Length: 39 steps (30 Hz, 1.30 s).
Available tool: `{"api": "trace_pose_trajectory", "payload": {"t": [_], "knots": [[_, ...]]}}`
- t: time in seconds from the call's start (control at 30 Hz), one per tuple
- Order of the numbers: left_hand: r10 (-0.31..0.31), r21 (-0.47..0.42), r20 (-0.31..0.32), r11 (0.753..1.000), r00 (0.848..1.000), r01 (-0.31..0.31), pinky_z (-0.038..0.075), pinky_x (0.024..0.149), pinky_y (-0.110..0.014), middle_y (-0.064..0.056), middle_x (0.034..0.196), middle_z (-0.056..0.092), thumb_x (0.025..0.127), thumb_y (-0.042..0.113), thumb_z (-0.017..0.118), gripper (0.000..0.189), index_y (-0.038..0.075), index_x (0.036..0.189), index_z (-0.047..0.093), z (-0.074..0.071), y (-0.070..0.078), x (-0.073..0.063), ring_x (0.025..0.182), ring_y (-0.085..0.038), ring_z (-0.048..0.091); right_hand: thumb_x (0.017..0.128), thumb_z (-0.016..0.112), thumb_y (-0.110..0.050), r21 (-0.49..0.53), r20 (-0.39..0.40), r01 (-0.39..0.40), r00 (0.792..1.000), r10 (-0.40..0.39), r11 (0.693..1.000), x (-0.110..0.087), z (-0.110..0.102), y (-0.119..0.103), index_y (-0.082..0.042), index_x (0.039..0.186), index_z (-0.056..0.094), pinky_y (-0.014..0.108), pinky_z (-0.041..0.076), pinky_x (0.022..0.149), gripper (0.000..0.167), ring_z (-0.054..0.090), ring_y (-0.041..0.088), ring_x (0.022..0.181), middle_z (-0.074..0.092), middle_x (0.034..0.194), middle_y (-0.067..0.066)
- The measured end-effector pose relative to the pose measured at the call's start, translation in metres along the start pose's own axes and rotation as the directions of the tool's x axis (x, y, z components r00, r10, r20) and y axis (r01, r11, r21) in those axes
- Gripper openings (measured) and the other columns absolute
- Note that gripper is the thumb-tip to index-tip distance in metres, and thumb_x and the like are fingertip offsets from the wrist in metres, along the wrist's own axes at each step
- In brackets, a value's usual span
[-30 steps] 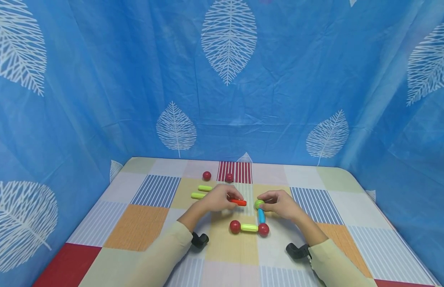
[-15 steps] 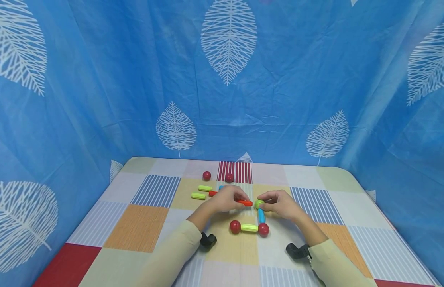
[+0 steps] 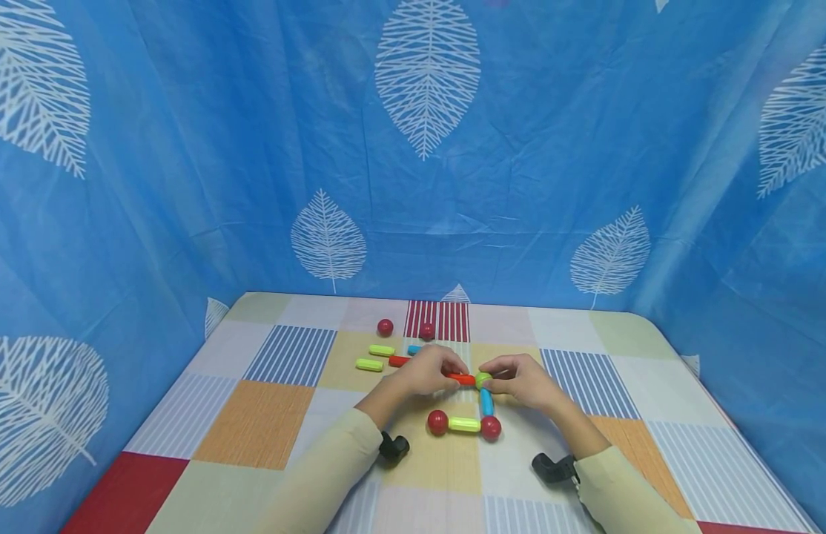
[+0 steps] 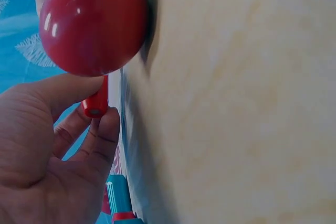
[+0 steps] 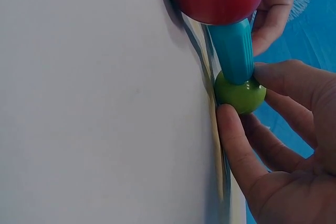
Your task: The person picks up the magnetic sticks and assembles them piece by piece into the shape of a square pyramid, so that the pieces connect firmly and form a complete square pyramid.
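Observation:
My left hand (image 3: 431,371) pinches a red rod (image 3: 463,379) between thumb and fingers, and the rod's far end meets a green ball (image 3: 483,380). That ball is gripped by my right hand (image 3: 525,380), thumb and fingertips on its sides in the right wrist view. From the green ball a blue rod (image 5: 233,51) runs to a red ball (image 3: 490,428). A yellow-green rod (image 3: 464,424) joins this to a second red ball (image 3: 437,422), which looms large in the left wrist view. Together they form an open-sided frame on the checked cloth.
Left of my left hand lie two loose yellow-green rods (image 3: 369,365), another red rod (image 3: 398,361) and a blue rod (image 3: 414,349). Two red balls (image 3: 385,327) sit farther back. A blue leaf-patterned curtain (image 3: 520,185) surrounds the table's back and sides.
My left hand has moved right, bringing the red rod up to the green ball. The right hand has stayed in place, holding the ball.

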State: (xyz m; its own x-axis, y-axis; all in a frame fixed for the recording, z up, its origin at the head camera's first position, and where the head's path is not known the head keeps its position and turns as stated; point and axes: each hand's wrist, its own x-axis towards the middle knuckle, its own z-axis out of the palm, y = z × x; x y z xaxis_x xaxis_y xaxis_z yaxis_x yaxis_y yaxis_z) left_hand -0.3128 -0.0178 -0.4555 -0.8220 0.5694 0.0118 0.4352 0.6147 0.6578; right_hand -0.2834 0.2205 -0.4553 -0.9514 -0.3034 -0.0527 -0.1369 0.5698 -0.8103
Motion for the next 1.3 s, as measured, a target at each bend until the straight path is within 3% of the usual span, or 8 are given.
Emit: {"api": "trace_pose_trajectory", "payload": {"t": [0.2, 0.37, 0.53, 0.8, 0.93, 1.1, 1.3], "knots": [[-0.025, -0.004, 0.005, 1.0, 1.0, 0.026, 0.054, 0.087, -0.023, 0.008, 0.101, 0.072, 0.089, 0.011, 0.079, 0.021, 0.022, 0.107, 0.079, 0.001, 0.001, 0.002, 0.093, -0.007, 0.06, 0.09, 0.079, -0.021, 0.004, -0.005, -0.005, 1.0, 0.005, 1.0, 0.0, 0.001, 0.0, -0.008, 0.118, 0.076, 0.032, 0.059, 0.081, 0.031, 0.068, 0.022, 0.102, 0.074, 0.117, 0.011], [-0.031, -0.076, 0.005, 0.997, 1.0, 0.031, 0.057, 0.09, -0.027, 0.004, 0.104, 0.073, 0.089, 0.011, 0.079, 0.022, 0.016, 0.111, 0.078, -0.005, 0.0, 0.001, 0.096, -0.009, 0.065, 0.09, 0.079, -0.02, -0.001, -0.01, 0.005, 1.0, -0.005, 1.0, 0.001, 0.001, 0.0, -0.007, 0.117, 0.076, 0.03, 0.058, 0.079, 0.03, 0.069, 0.022, 0.1, 0.075, 0.116, 0.012], [-0.036, -0.095, -0.083, 0.995, 0.996, 0.028, 0.058, 0.088, -0.03, -0.001, 0.103, 0.073, 0.092, 0.014, 0.077, 0.021, 0.009, 0.113, 0.076, -0.02, -0.004, 0.004, 0.095, -0.014, 0.066, 0.09, 0.079, -0.02, -0.018, -0.019, -0.009, 1.0, 0.008, 1.0, 0.002, 0.001, 0.0, -0.009, 0.116, 0.077, 0.03, 0.058, 0.08, 0.029, 0.069, 0.021, 0.1, 0.075, 0.116, 0.01], [-0.123, -0.02, -0.251, 0.992, 0.96, 0.122, 0.058, 0.091, -0.033, -0.006, 0.11, 0.066, 0.094, 0.013, 0.073, 0.025, 0.008, 0.119, 0.073, -0.041, -0.017, 0.016, 0.1, -0.019, 0.061, 0.09, 0.078, -0.019, -0.034, -0.02, -0.013, 1.0, 0.012, 0.999, 0.001, 0.001, -0.001, -0.009, 0.116, 0.077, 0.031, 0.058, 0.08, 0.028, 0.068, 0.02, 0.1, 0.075, 0.115, 0.009], [-0.151, -0.014, -0.28, 0.988, 0.948, 0.153, 0.057, 0.099, -0.039, -0.01, 0.124, 0.063, 0.094, 0.014, 0.074, 0.032, 0.009, 0.125, 0.071, -0.044, -0.026, 0.023, 0.113, -0.026, 0.059, 0.09, 0.078, -0.018, -0.045, -0.025, -0.01, 1.0, 0.009, 0.999, 0.0, 0.001, -0.002, -0.01, 0.116, 0.077, 0.03, 0.058, 0.08, 0.027, 0.069, 0.021, 0.1, 0.075, 0.115, 0.009], [-0.2, -0.007, -0.307, 0.978, 0.93, 0.208, 0.047, 0.113, -0.047, -0.014, 0.145, 0.054, 0.096, 0.016, 0.072, 0.038, 0.011, 0.133, 0.067, -0.042, -0.035, 0.028, 0.138, -0.032, 0.05, 0.09, 0.078, -0.019, -0.046, -0.019, 0.0, 1.0, -0.001, 0.999, 0.0, 0.0, -0.001, -0.01, 0.116, 0.077, 0.031, 0.058, 0.081, 0.027, 0.069, 0.021, 0.101, 0.075, 0.116, 0.009], [-0.265, -0.06, -0.309, 0.964, 0.913, 0.259, 0.053, 0.107, -0.045, -0.013, 0.138, 0.056, 0.095, 0.016, 0.073, 0.041, 0.013, 0.136, 0.065, -0.038, -0.037, 0.032, 0.126, -0.029, 0.055, 0.09, 0.079, -0.019, -0.041, -0.015, 0.002, 1.0, -0.002, 0.999, 0.0, 0.0, 0.0, -0.011, 0.115, 0.077, 0.031, 0.059, 0.081, 0.027, 0.068, 0.02, 0.1, 0.075, 0.116, 0.009]]}}
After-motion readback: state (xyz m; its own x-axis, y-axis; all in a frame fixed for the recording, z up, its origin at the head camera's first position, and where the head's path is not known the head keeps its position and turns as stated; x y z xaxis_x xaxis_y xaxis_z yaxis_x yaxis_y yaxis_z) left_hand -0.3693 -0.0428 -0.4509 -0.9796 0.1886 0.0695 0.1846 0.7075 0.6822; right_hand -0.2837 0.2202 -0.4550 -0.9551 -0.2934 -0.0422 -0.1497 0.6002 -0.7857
